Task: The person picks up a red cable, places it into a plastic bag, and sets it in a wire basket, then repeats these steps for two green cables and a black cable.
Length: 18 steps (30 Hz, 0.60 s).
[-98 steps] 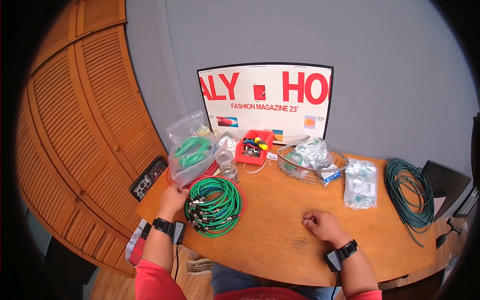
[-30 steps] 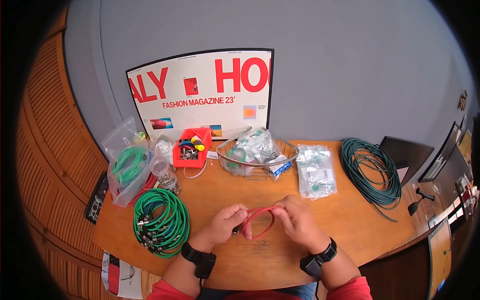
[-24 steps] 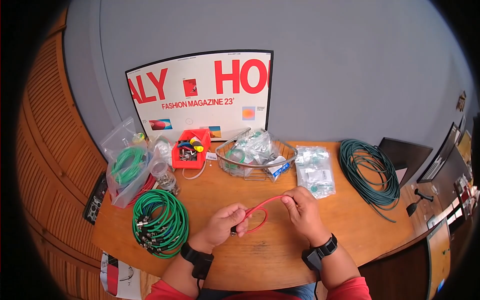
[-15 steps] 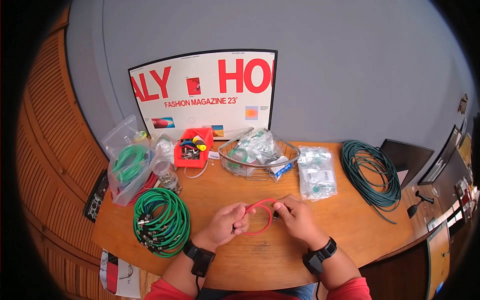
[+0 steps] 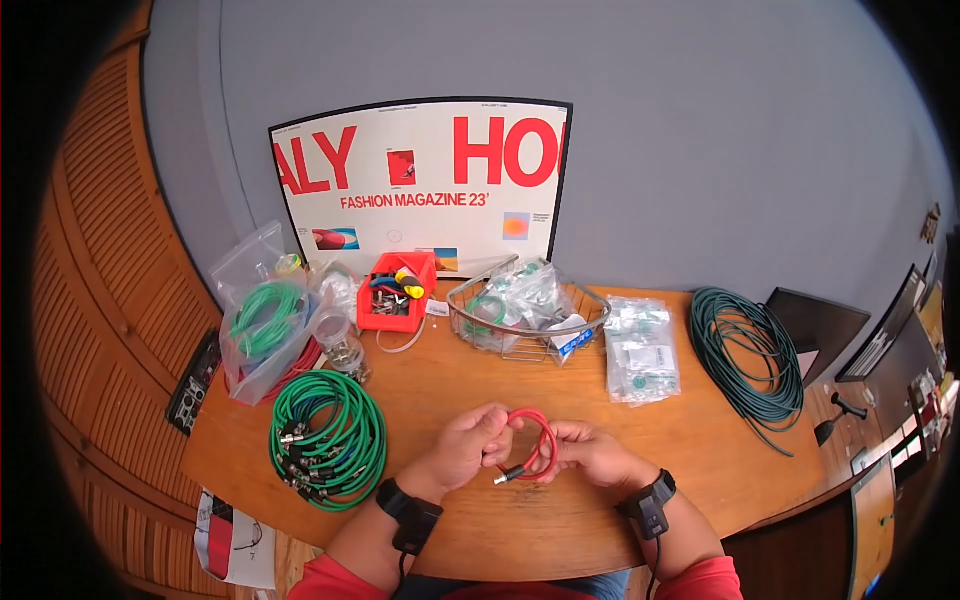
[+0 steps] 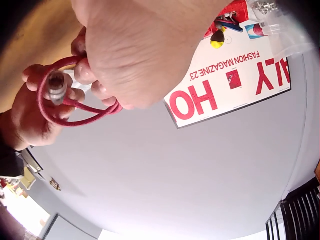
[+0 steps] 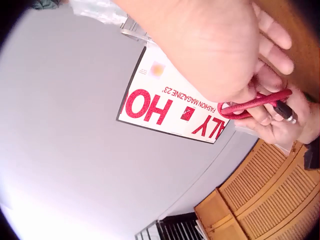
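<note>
Over the front middle of the table, a red cable [image 5: 549, 435] is bent into a small loop between my two hands. My left hand [image 5: 468, 447] grips the loop's left side with curled fingers. My right hand [image 5: 597, 456] pinches its right side between thumb and fingers. One cable end, a black and silver connector [image 5: 508, 475], points left below the loop. In the left wrist view the silver connector tip [image 6: 56, 89] shows inside the loop, by the right hand's fingers. A coil of green cables [image 5: 330, 440] with metal connectors lies left of my hands.
Along the back stand a bag of green cable [image 5: 262, 335], a clear jar [image 5: 340, 345], a red bin [image 5: 393, 318] with tools, and a wire basket [image 5: 520, 340]. Clear packets [image 5: 642, 350] and a dark green cable coil [image 5: 745, 350] lie right. A monitor [image 5: 420, 190] stands behind.
Earliest, the left hand was by the bag and the right rested on the table. Since then both hands hold the red cable; its loop has narrowed and the connector swung to the lower left.
</note>
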Tool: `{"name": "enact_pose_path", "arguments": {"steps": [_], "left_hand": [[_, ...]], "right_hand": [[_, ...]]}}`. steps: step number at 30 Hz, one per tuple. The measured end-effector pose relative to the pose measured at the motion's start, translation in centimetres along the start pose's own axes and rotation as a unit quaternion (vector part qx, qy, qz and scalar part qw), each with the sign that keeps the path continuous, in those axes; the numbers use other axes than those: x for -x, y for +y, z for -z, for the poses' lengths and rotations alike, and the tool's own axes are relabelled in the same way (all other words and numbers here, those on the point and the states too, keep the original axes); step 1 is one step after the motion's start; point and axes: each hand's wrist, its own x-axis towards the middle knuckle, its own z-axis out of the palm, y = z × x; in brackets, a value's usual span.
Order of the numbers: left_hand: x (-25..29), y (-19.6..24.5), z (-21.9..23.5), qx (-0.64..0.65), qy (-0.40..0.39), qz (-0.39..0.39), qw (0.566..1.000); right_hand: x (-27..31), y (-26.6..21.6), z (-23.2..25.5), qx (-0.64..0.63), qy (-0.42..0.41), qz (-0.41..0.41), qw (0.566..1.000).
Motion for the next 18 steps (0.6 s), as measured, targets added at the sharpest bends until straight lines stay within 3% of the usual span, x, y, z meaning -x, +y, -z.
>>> {"name": "enact_pose_path", "arguments": {"steps": [2,6,8,10,12,17,18], "left_hand": [[0.0,-0.2,-0.1,-0.010,0.004,-0.001,1.000],[-0.2,-0.1,-0.3,0.003,0.037,-0.034,0.999],[-0.2,0.0,-0.3,0.003,0.063,-0.056,0.996],[-0.3,-0.1,-0.4,-0.015,0.076,-0.059,0.995],[-0.4,-0.2,-0.4,-0.033,0.077,-0.069,0.994],[-0.4,-0.6,-0.4,-0.080,0.067,-0.078,0.991],[-0.2,-0.3,-0.7,-0.088,0.041,-0.046,0.994]], "right_hand": [[0.2,-0.1,0.1,-0.016,-0.048,-0.036,0.998],[0.2,-0.1,1.4,-0.007,-0.046,-0.028,0.999],[-0.2,0.4,2.1,-0.071,0.032,0.003,0.997],[-0.3,-0.1,1.4,-0.090,0.035,0.013,0.995],[-0.3,-0.4,0.4,-0.008,0.105,0.030,0.994],[-0.9,0.4,-1.2,0.121,0.143,0.030,0.982],[-1.1,0.9,-1.0,0.154,0.148,0.027,0.976]]}}
